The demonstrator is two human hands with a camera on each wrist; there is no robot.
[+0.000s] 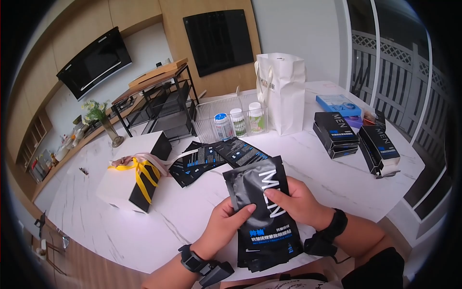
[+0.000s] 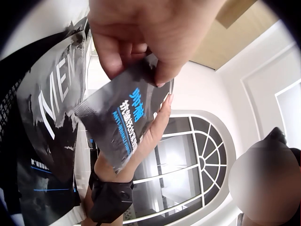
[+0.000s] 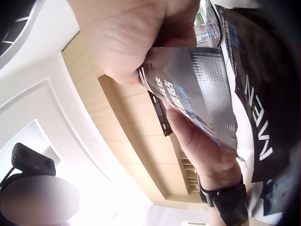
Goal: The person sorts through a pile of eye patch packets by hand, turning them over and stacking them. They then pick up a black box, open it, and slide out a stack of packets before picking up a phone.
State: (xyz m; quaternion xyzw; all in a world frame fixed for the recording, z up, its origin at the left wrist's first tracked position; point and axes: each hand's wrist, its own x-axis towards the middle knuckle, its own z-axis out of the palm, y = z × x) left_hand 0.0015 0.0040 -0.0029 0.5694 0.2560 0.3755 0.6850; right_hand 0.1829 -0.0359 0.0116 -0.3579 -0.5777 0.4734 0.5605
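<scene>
Both hands hold a black foil sachet [image 1: 256, 185] printed with MEN over the near edge of the table. My left hand [image 1: 225, 224] pinches its left side, thumb laid across the front. On the opposite side my right hand [image 1: 305, 204] grips it, with the thumb by the white letters. In the left wrist view the sachet [image 2: 120, 115] shows blue and white characters and a ridged sealed end. More black sachets [image 1: 269, 248] are stacked beneath the hands, their lower ends fanned out. Fingers behind the held sachet are partly hidden.
Beyond the hands lie loose black sachets [image 1: 204, 161]. A white box with a yellow ribbon [image 1: 126, 180] stands left. Bottles [image 1: 238, 123] fill a clear bin [image 1: 204, 113] beside a white paper bag [image 1: 286, 96]. Black MEN boxes [image 1: 337, 135] and a blue box [image 1: 338, 104] sit right.
</scene>
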